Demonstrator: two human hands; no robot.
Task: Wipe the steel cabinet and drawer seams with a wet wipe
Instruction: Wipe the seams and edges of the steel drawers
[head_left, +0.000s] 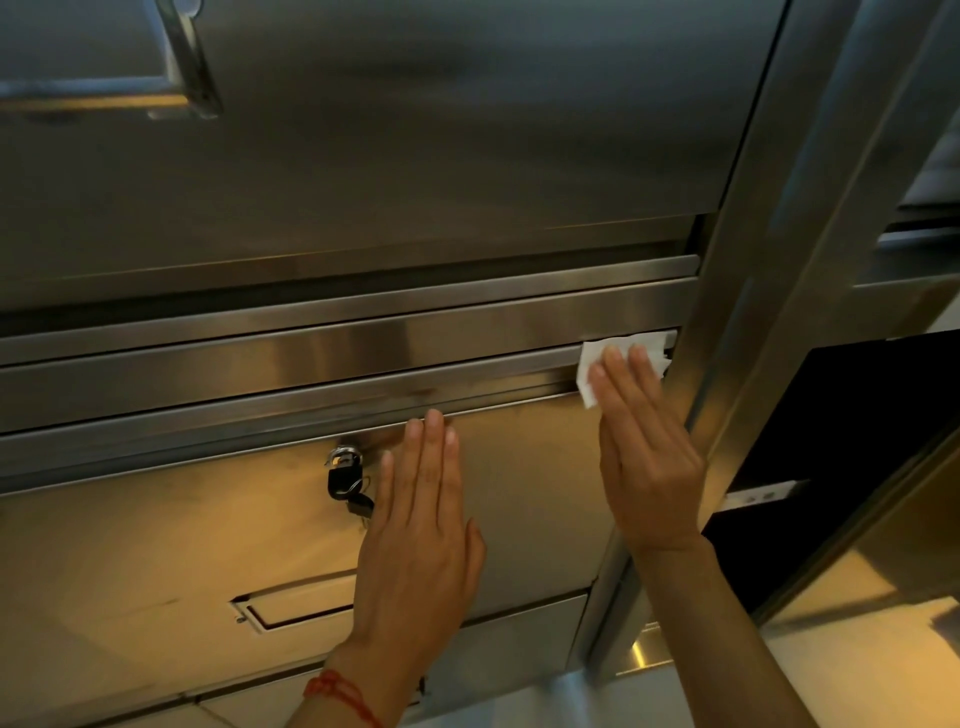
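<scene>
Right hand flat, fingers straight and together, presses the wipe onto the seam at its right end, just beside the cabinet post. Left hand flat on the drawer front, fingers straight and close together, tips near the seam, holding nothing. Lock with dangling keys just left of it. Red string on left wrist.

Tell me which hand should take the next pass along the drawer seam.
The right hand. Its fingers press the wet wipe into the seam at its right end, beside the steel post. The left hand lies flat on the drawer front by the lock, holding nothing.
</scene>
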